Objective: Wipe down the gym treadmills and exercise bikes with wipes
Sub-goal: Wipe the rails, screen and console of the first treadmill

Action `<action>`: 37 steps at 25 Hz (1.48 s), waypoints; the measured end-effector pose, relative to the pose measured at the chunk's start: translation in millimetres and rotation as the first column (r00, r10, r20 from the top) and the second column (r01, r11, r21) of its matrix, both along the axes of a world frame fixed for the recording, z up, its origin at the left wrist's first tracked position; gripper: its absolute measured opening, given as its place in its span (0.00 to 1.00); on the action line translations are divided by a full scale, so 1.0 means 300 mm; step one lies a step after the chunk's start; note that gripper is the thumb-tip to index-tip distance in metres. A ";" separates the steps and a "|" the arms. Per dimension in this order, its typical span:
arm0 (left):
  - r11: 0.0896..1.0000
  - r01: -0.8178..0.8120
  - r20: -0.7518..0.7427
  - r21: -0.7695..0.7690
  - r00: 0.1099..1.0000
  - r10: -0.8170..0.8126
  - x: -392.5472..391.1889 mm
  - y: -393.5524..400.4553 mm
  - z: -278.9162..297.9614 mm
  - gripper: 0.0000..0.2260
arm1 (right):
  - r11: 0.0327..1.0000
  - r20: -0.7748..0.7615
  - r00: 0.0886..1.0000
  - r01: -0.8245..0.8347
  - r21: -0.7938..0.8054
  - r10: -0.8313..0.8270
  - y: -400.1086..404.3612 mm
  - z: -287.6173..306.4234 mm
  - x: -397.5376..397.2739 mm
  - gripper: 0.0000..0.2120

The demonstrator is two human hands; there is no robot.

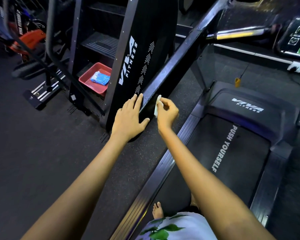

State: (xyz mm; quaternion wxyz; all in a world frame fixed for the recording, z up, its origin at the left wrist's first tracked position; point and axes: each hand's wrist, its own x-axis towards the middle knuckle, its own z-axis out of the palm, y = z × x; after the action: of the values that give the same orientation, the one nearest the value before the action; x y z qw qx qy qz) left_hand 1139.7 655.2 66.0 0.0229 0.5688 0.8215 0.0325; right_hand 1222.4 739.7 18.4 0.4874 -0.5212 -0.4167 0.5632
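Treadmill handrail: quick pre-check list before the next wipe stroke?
1. White wipe pinched in right hand: ok.
2. Wipe touching the black treadmill handrail: ok.
3. Left hand laid flat on the rail's lower end, bracing: ok.
4. Rail above the hands free of obstacles: ok.
5. Wipe wet or clean enough: cannot tell.
6. Blue wipe pack in the red plastic tray on the stair machine, for resupply: ok.

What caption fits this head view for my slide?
Right hand pinches a white wipe against the treadmill handrail while the left hand steadies its end.
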 end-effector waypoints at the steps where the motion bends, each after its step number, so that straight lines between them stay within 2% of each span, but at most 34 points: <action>1: 1.000 0.001 0.005 0.004 1.000 -0.001 0.002 0.000 0.003 0.38 | 1.000 -0.003 1.000 0.008 0.020 -0.008 0.011 0.010 -0.003 0.06; 4: 1.000 0.005 0.017 0.025 1.000 -0.006 0.001 0.000 0.004 0.39 | 0.993 -0.013 0.998 -0.064 0.098 0.065 -0.072 -0.004 0.016 0.05; 6: 0.999 0.012 0.007 0.032 1.000 -0.012 0.001 -0.003 0.003 0.39 | 0.992 -0.028 0.993 -0.115 0.055 0.117 -0.105 -0.026 0.033 0.05; 9: 0.999 0.011 -0.001 0.032 1.000 -0.011 0.001 0.000 0.003 0.40 | 1.000 -0.031 0.999 -0.027 -0.010 0.027 0.009 -0.016 0.014 0.06; 12: 0.999 0.001 0.011 0.040 1.000 -0.001 0.003 0.001 -0.003 0.40 | 0.997 -0.069 0.998 0.015 0.081 -0.010 0.035 0.028 0.003 0.06; 14: 0.998 0.000 0.016 0.063 1.000 -0.001 -0.001 0.000 -0.003 0.40 | 0.993 -0.055 0.997 -0.040 0.114 0.047 -0.038 0.011 0.010 0.06; 16: 0.997 -0.002 0.018 0.072 1.000 0.001 -0.002 0.000 0.001 0.40 | 0.996 -0.058 0.995 -0.078 0.042 0.080 -0.066 -0.016 0.019 0.06; 19: 0.998 -0.022 0.014 0.062 1.000 0.021 0.004 0.001 0.004 0.40 | 0.997 -0.068 0.998 -0.014 -0.071 0.009 0.062 -0.017 0.011 0.06; 21: 0.997 -0.032 0.024 0.070 0.999 0.031 0.009 0.003 0.007 0.39 | 1.000 -0.053 0.999 -0.006 -0.029 0.004 0.115 0.008 0.011 0.05; 25: 0.996 -0.037 0.017 0.079 0.999 0.036 0.009 0.001 0.011 0.40 | 0.992 -0.059 0.990 -0.127 0.008 0.127 0.025 0.009 0.036 0.04; 29: 0.998 -0.029 -0.032 0.051 0.999 0.031 0.019 0.002 0.013 0.40 | 0.994 -0.056 0.995 -0.087 -0.063 0.084 0.132 0.009 0.036 0.04; 31: 0.998 -0.035 -0.033 0.042 0.999 0.037 0.021 0.003 0.018 0.41 | 0.997 -0.083 0.994 -0.074 -0.032 0.071 0.163 0.026 0.028 0.05; 34: 0.999 -0.037 -0.008 0.023 0.999 0.037 0.014 0.001 0.014 0.40 | 0.990 -0.096 0.986 -0.140 0.009 0.140 0.092 0.006 0.031 0.08; 37: 0.998 -0.047 0.023 0.039 0.999 0.047 0.000 0.025 0.015 0.39 | 0.986 -0.078 0.984 -0.165 -0.031 0.162 0.116 -0.027 0.037 0.10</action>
State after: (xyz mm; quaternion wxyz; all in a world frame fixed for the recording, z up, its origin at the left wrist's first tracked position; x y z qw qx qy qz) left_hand 1139.7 662.9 70.5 0.0202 0.5493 0.8336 0.0554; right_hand 1233.5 774.4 10.4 0.4451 -0.4727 -0.4291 0.6280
